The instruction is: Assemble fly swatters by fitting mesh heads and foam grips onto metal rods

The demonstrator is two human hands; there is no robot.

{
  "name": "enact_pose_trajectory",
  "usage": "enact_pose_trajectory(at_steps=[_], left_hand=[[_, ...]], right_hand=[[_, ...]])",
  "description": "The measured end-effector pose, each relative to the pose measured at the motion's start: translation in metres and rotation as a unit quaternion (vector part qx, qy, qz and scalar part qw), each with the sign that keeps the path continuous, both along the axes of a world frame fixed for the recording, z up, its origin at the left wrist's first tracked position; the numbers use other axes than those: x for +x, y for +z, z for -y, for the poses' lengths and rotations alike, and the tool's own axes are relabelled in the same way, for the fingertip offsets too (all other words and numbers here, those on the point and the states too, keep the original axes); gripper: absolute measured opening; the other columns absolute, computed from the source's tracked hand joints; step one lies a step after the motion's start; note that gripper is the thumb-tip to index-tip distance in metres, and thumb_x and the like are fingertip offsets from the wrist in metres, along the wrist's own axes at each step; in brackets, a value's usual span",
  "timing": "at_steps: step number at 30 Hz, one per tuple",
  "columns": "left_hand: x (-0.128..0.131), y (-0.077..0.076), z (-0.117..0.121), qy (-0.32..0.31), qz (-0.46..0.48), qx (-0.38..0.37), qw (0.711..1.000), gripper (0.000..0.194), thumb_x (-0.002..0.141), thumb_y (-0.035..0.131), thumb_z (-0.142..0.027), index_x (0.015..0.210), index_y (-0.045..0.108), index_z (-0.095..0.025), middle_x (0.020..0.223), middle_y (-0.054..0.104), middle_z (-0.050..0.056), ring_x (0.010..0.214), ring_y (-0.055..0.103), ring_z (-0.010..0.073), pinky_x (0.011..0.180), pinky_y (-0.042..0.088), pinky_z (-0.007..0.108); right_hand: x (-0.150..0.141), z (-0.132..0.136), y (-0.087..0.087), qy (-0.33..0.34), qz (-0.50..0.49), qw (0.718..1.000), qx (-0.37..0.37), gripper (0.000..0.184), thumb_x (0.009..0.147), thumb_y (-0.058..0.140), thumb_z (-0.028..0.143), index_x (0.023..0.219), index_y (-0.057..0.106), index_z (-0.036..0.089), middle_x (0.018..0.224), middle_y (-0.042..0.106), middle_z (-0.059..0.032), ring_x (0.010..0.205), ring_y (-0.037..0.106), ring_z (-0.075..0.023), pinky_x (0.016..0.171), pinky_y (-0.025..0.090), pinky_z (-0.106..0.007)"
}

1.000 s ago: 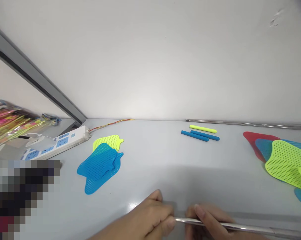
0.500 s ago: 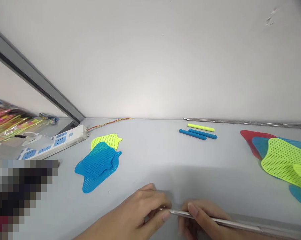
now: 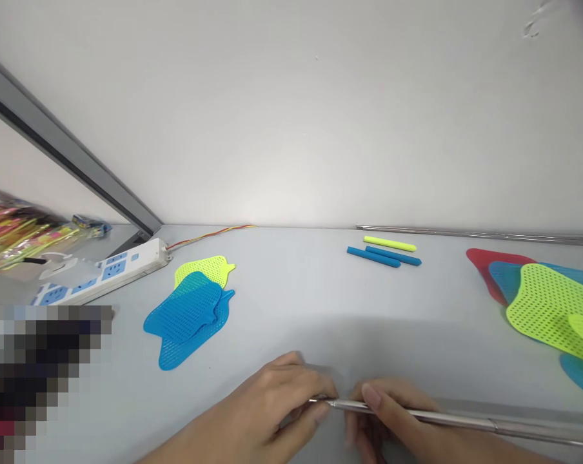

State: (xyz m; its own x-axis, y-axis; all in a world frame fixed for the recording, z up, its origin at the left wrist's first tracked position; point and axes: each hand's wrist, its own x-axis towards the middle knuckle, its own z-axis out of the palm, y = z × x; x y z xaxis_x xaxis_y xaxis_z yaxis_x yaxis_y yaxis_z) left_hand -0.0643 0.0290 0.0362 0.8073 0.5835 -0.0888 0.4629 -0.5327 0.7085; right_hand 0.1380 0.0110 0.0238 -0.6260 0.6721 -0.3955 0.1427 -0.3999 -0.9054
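Note:
A thin steel rod (image 3: 446, 419) runs from the lower right to my hands at the bottom middle. My right hand (image 3: 391, 412) grips it a little behind its end, and my left hand (image 3: 276, 409) pinches that end between thumb and fingers. Whether anything small sits at the tip is hidden by the fingers. Ahead of my hands lie a blue mesh plastic flyswatter head (image 3: 187, 316) overlapping a yellow-green one (image 3: 204, 269). Farther off are two blue plastic rods (image 3: 373, 256) and a yellow-green rod (image 3: 389, 243).
At the right lie overlapping red (image 3: 485, 270) and yellow-green (image 3: 553, 316) swatter heads. A second steel rod (image 3: 480, 235) lies along the wall. At the left are a white power strip (image 3: 112, 274), its wire (image 3: 209, 233), a colourful bag (image 3: 15, 235) and a pixelated patch (image 3: 35, 380).
My hands and the rod have shifted slightly up in the view, and the rod's end now reaches further left between my left fingers. The objects on the table have not visibly moved.

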Motion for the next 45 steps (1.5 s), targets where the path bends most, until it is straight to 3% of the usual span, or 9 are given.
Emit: enact_pose_trajectory(at_steps=[5,9,14,22,32,36,41,45], left_hand=[[-0.001,-0.003,-0.002,-0.013,0.0,-0.002,1.0,0.011,0.086,0.04,-0.02,0.096,0.046,-0.02,0.082,0.057,0.0,0.071,0.049,0.0119,0.076,0.034,0.027],[-0.003,-0.005,-0.004,-0.018,-0.02,0.009,1.0,0.012,0.089,0.036,-0.023,0.093,0.047,-0.019,0.077,0.054,0.0,0.07,0.048,0.0122,0.076,0.033,0.029],[-0.004,-0.004,-0.004,-0.039,-0.046,0.015,0.998,0.018,0.09,0.03,-0.021,0.086,0.047,-0.018,0.075,0.055,0.001,0.068,0.049,0.0128,0.077,0.033,0.03],[0.001,-0.003,0.001,-0.017,-0.051,-0.014,0.998,0.024,0.091,0.029,-0.023,0.08,0.05,-0.019,0.071,0.057,0.0,0.066,0.05,0.0122,0.076,0.035,0.027],[0.002,-0.002,0.0,-0.008,-0.058,-0.042,0.997,0.028,0.092,0.026,-0.025,0.075,0.048,-0.02,0.069,0.055,-0.001,0.065,0.049,0.012,0.075,0.036,0.027],[0.003,-0.001,0.001,0.001,-0.076,-0.041,0.996,0.027,0.092,0.025,-0.026,0.075,0.045,-0.019,0.067,0.052,-0.002,0.065,0.048,0.0112,0.075,0.035,0.027],[0.003,0.003,-0.001,0.015,-0.105,-0.04,0.994,0.026,0.092,0.024,-0.027,0.077,0.044,-0.02,0.07,0.051,-0.003,0.066,0.046,0.0109,0.074,0.033,0.027],[0.004,0.004,-0.001,0.022,-0.107,-0.027,0.994,0.023,0.091,0.028,-0.03,0.078,0.043,-0.02,0.071,0.051,-0.002,0.066,0.045,0.0121,0.069,0.033,0.027]], right_hand=[[0.003,0.004,-0.006,-0.015,-0.03,0.999,-0.026,0.051,0.082,0.03,0.055,0.074,0.057,0.013,0.061,0.051,-0.0024,0.059,0.05,-0.0126,0.064,0.04,-0.027],[0.003,0.003,-0.005,-0.017,-0.024,0.999,-0.02,0.052,0.083,0.029,0.055,0.071,0.057,0.013,0.061,0.051,-0.0028,0.059,0.049,-0.0126,0.063,0.04,-0.027],[0.002,0.0,-0.002,0.005,0.004,1.0,0.003,0.051,0.083,0.028,0.054,0.072,0.058,0.014,0.063,0.051,-0.0028,0.062,0.049,-0.0125,0.066,0.041,-0.026],[0.004,0.001,-0.01,0.046,0.019,0.998,0.042,0.053,0.086,0.025,0.051,0.075,0.061,0.013,0.065,0.052,-0.003,0.062,0.048,-0.0114,0.065,0.041,-0.025],[0.008,-0.002,0.001,0.097,0.104,0.987,0.073,0.05,0.086,0.024,0.05,0.082,0.062,0.019,0.077,0.055,-0.004,0.071,0.049,-0.0133,0.064,0.04,-0.023],[0.007,-0.001,-0.004,0.072,0.072,0.993,0.061,0.047,0.086,0.026,0.05,0.083,0.061,0.018,0.073,0.053,-0.0028,0.069,0.048,-0.0125,0.068,0.04,-0.025],[0.005,0.002,-0.013,0.027,-0.022,0.999,-0.004,0.043,0.085,0.033,0.049,0.085,0.058,0.015,0.067,0.051,-0.0012,0.062,0.048,-0.0103,0.063,0.041,-0.024],[0.005,0.004,-0.017,0.012,-0.04,0.999,-0.004,0.041,0.085,0.035,0.048,0.084,0.059,0.014,0.066,0.051,-0.0007,0.061,0.049,-0.01,0.061,0.04,-0.024]])
